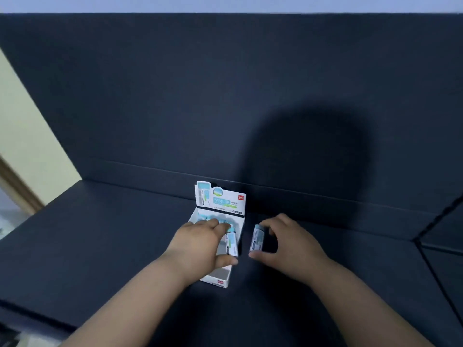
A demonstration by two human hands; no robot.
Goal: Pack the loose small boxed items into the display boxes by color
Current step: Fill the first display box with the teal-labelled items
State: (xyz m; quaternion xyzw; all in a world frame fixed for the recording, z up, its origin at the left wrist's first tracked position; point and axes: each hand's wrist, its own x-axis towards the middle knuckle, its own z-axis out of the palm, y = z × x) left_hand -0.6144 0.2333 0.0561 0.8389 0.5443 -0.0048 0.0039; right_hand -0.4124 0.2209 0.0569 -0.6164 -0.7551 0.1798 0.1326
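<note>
The right hand pinches a small blue boxed item end to end, just right of the display box. The left hand grips another item over that box's open tray. Both look light and stiff, best held by their short ends.

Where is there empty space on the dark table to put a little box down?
The dark table is bare left of the display box and right of the right hand. It is crowded in the middle: the left hand holds one small box over the display box, the right hand another beside it.
</note>
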